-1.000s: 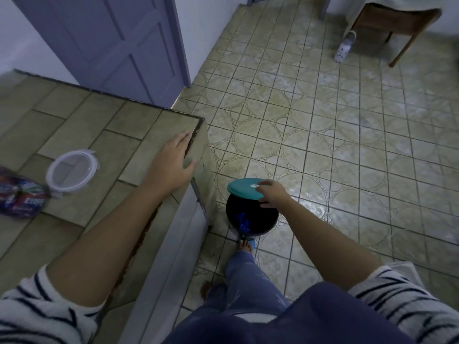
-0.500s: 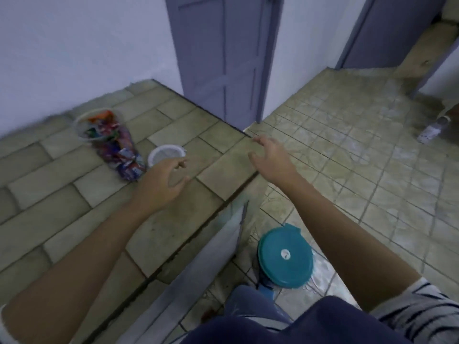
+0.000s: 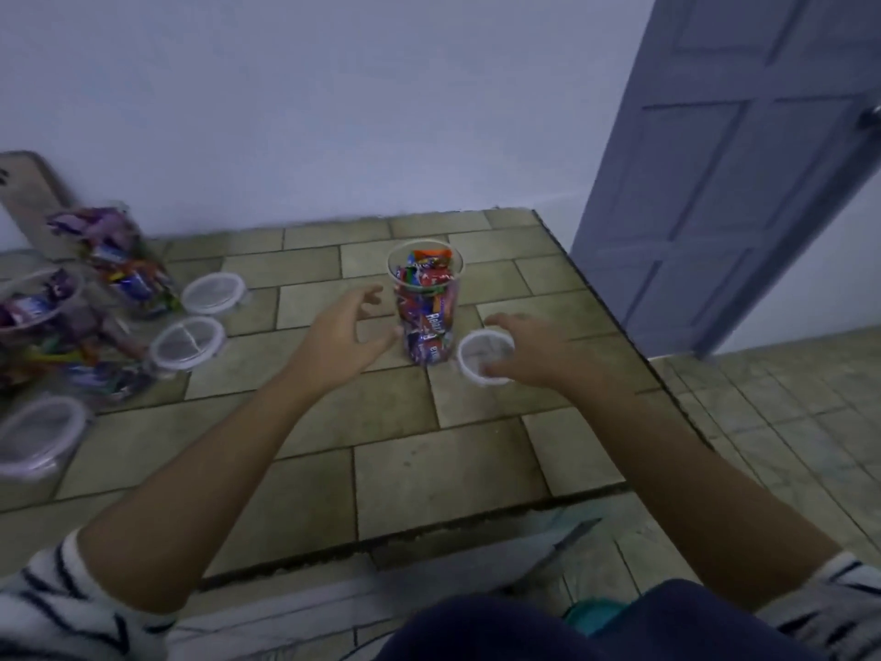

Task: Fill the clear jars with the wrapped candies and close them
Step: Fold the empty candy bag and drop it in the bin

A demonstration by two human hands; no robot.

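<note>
The clear jar [image 3: 425,302] full of wrapped candies [image 3: 429,274] stands open on the tiled counter [image 3: 405,465] between the two hands; the left hand [image 3: 341,338] is just beside it, fingers loose and spread, holding nothing. The white lid [image 3: 484,355] lies just right of the jar, and the right hand [image 3: 524,353] grips its rim with thumb and curled fingers. The wrappers have white letters, too blurry to read, and both arms reach straight out
</note>
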